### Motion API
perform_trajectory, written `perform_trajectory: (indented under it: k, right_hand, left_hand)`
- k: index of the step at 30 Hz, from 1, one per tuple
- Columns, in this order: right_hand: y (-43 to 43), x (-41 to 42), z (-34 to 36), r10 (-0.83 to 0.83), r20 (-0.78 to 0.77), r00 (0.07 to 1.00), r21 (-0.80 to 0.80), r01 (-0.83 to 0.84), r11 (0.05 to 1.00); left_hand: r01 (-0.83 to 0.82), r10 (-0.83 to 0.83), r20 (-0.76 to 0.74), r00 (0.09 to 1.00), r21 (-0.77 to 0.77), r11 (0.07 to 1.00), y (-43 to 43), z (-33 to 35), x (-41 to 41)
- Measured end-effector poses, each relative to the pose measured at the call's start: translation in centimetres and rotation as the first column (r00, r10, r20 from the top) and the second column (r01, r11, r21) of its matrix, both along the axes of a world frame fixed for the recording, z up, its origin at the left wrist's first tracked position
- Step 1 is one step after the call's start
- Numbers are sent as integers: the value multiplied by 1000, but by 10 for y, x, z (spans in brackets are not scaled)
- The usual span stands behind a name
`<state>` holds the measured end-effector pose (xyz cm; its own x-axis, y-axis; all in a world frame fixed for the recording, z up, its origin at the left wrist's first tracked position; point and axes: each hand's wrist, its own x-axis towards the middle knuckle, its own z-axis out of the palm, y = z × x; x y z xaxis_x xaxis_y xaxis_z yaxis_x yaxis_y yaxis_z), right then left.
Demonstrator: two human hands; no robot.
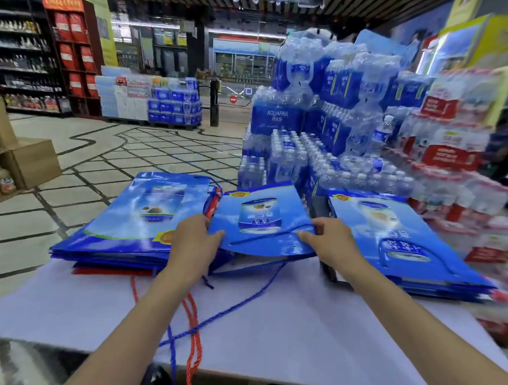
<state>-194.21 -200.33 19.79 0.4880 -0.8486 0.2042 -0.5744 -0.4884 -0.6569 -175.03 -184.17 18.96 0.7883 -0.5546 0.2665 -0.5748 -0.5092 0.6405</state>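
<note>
A blue paper gift bag [260,221], flat and slightly raised, lies in the middle of a white table [270,324]. My left hand [194,242] grips its left edge, thumb on top. My right hand [329,239] pinches its right edge near the blue rope handle [268,233]. To the left lies a stack of flat blue bags [129,224], and a second stack of blue bags [405,242] lies to the right.
Blue and orange rope handles [194,335] trail across the table toward me. Shrink-wrapped packs of water bottles [322,122] tower behind the table, with red-labelled packs [451,172] at the right. Cardboard boxes [24,159] stand at the left on the tiled floor.
</note>
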Motion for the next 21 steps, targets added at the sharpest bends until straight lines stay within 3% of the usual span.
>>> perform_trajectory:
  k: [4,9,12,15,16,18,19,21]
  right_hand:
    - [-6,-21,-22,-7,-278,961,-59,-10,998]
    - [-1,-22,-34,23,-521,853,-213,-156,965]
    - [5,-19,-36,14,-574,819,-304,-229,925]
    - [6,-18,-35,10,-622,783,-346,-286,893]
    - [5,-18,-34,13,-634,773,-353,-304,885]
    - [3,-17,-32,17,-649,761,-368,-334,868]
    - [1,-16,-31,17,-649,760,-369,-334,867]
    - [-5,-12,-28,28,-633,773,-339,-310,888]
  left_hand:
    - [43,-80,170,982,210,977,-16,-19,-32]
    - [-80,-143,442,885,448,891,-15,-35,-37]
    - [-148,-172,513,841,524,838,-11,-43,-39]
    - [-7,-275,536,798,464,886,-19,-45,-37]
    - [120,-338,494,801,421,899,-24,-47,-36]
    - [379,-459,217,862,325,866,-35,-47,-41]
    - [483,-526,100,845,281,830,-40,-48,-42]
    - [587,-631,106,768,278,761,-54,-49,-43]
